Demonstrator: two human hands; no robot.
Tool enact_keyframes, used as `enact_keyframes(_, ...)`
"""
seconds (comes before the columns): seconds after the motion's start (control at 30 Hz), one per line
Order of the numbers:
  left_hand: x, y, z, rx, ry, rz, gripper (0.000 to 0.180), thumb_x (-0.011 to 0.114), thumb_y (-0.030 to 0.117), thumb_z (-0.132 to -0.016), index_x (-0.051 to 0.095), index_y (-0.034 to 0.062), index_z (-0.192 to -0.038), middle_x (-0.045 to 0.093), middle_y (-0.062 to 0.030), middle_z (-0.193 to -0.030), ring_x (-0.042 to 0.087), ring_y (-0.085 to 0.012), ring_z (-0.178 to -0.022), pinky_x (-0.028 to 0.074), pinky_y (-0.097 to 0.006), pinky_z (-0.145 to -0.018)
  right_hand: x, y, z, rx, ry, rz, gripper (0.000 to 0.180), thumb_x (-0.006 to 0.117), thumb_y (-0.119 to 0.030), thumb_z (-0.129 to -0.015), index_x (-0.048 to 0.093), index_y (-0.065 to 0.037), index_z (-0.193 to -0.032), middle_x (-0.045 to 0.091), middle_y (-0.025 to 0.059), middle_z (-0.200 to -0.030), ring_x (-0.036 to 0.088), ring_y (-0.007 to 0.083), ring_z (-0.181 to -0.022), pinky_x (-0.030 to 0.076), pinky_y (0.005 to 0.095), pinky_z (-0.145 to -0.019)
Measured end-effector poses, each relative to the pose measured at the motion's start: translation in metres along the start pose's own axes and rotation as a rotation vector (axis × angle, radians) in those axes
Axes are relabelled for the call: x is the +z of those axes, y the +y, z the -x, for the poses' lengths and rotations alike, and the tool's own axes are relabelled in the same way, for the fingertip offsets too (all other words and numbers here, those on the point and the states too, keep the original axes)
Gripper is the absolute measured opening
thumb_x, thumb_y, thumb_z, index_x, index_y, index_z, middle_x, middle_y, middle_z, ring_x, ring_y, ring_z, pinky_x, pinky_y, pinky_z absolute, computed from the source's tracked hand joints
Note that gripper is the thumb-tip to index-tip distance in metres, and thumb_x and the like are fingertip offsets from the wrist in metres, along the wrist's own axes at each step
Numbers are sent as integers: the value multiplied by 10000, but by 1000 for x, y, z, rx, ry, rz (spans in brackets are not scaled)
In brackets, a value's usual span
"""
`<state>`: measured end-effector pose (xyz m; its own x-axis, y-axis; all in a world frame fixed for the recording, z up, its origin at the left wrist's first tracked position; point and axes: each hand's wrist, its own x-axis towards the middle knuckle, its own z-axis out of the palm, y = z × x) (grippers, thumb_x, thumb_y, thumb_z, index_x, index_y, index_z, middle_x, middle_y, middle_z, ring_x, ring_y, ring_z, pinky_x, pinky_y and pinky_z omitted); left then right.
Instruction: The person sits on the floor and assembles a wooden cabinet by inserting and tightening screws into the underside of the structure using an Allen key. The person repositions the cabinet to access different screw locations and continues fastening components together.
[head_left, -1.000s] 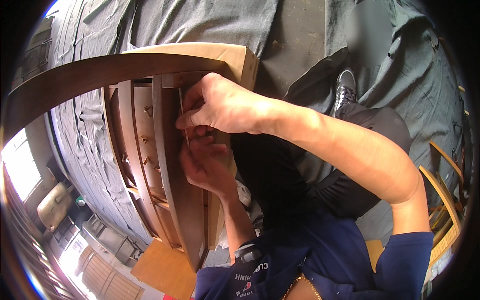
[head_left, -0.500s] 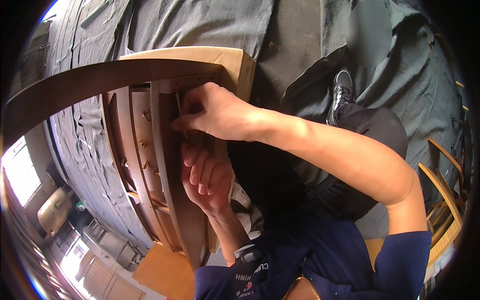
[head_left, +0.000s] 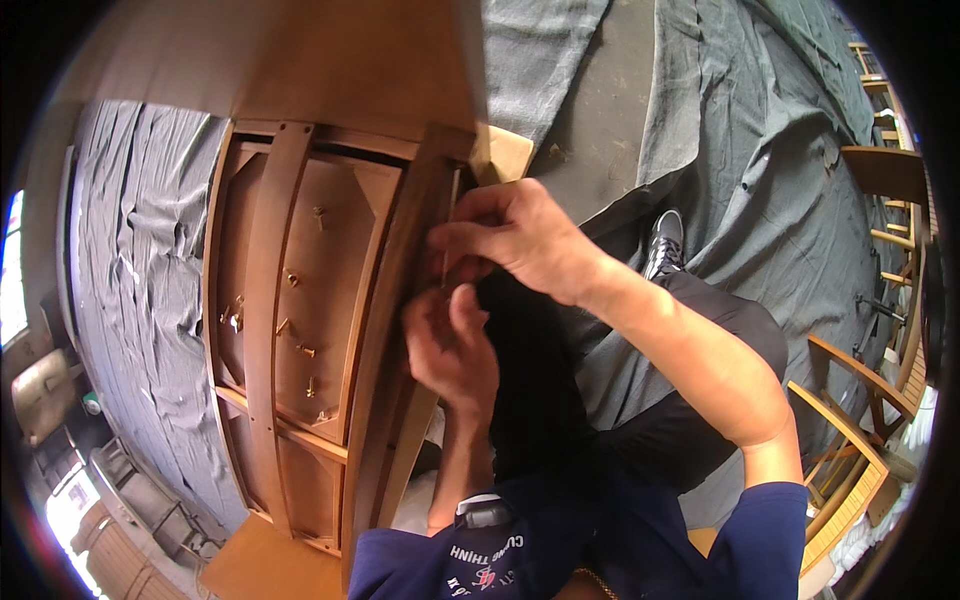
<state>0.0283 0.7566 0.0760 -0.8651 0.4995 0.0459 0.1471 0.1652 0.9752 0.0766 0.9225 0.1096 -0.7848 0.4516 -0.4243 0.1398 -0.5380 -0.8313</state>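
A large brown wooden furniture frame (head_left: 385, 330) with slats and inset panels is on its side in front of me. My right hand (head_left: 520, 235) is closed in a pinch around a thin metal rod (head_left: 457, 185), held along the near rail. What the rod's lower end meets is hidden. Just below, my left hand (head_left: 452, 350) is curled against the same rail, thumb raised near the rod's lower end. Its other fingers are in shade, and anything in them is hidden. Several brass-coloured bolts (head_left: 319, 214) lie loose on the inset panel (head_left: 335, 270).
A broad wooden board (head_left: 300, 60) rises at the frame's far end, with a cardboard box (head_left: 510, 152) behind it. Grey cloth (head_left: 150, 270) covers the floor. Wooden chairs (head_left: 850, 440) stand to my right. An orange-brown board (head_left: 270, 560) is at lower left.
My view has shifted and tilted, so more of the panel and its bolts shows. My left hand has turned and its fingers have drawn in near the rod; the right hand keeps its pinch.
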Motion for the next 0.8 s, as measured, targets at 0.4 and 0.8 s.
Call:
enact_keyframes(0.4,-11,-10,-19,262,-47,-268,244,639,208,-1186,723,-12,-1250,807,-105,-913,767,-157,-767,600,-323,-697,12,-1,0,-65,57,68,249,775,-222,-1098,785,24,-1062,801,67,-906,739,128,-802,598,288,-756)
enact_keyframes(0.8,6,29,-22,112,80,-221,343,619,235,-1194,756,-54,-1071,790,-111,-779,737,-156,-629,600,-311,-593,-17,29,-4,-50,-263,-361,324,677,-302,-1170,751,-14,-1302,835,70,-1132,772,132,-990,585,292,-860)
